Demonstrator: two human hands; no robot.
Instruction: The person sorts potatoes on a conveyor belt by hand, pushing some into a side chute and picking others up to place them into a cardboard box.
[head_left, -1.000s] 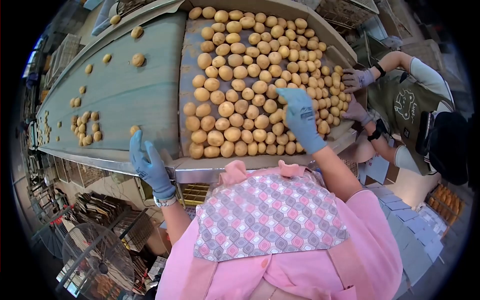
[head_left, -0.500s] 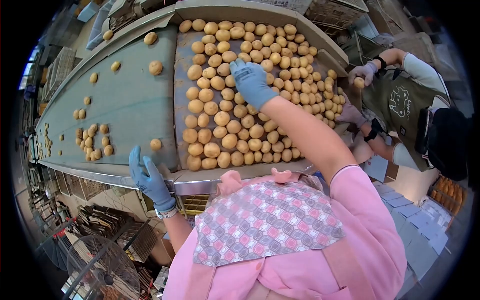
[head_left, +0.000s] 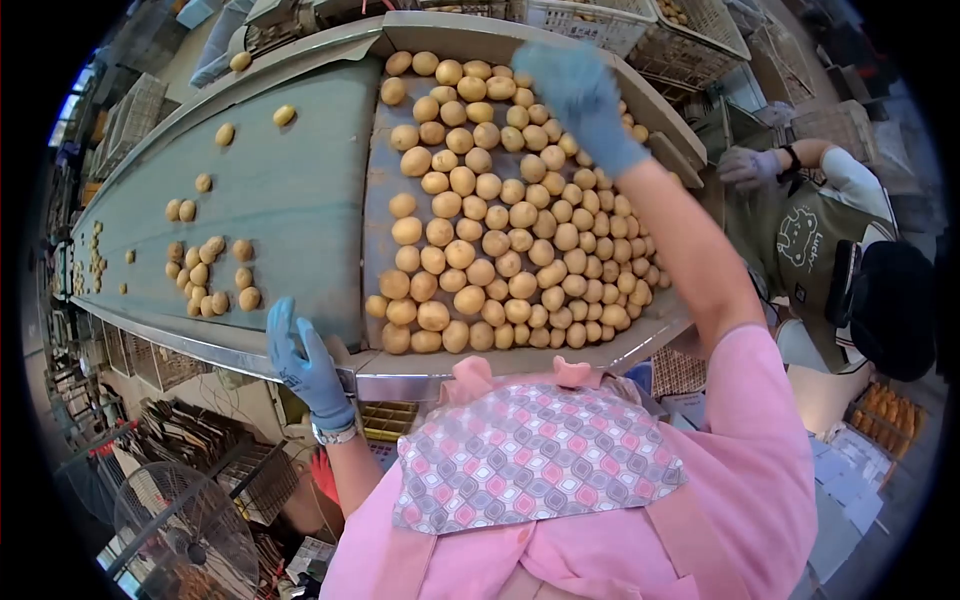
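Observation:
Many round yellow potatoes lie over the metal tray at the end of the green conveyor belt. My right hand, in a blue-grey glove, is over the far edge of this tray. It is smeared by motion, so its fingers and anything in them cannot be made out. Above the belt's near rail rests my left hand, gloved alike, with its fingers stretched and apart and nothing in them. Further up the belt sits a loose cluster of potatoes.
A co-worker's gloved hand is off the tray's right end. White plastic crates stand beyond the far edge. A metal rail borders the belt's near side, and a large fan stands at the lower left.
My right hand has moved from the middle of the potatoes to the tray's far edge. The belt's potatoes have shifted right in view. The co-worker's hands have drawn away from the potatoes.

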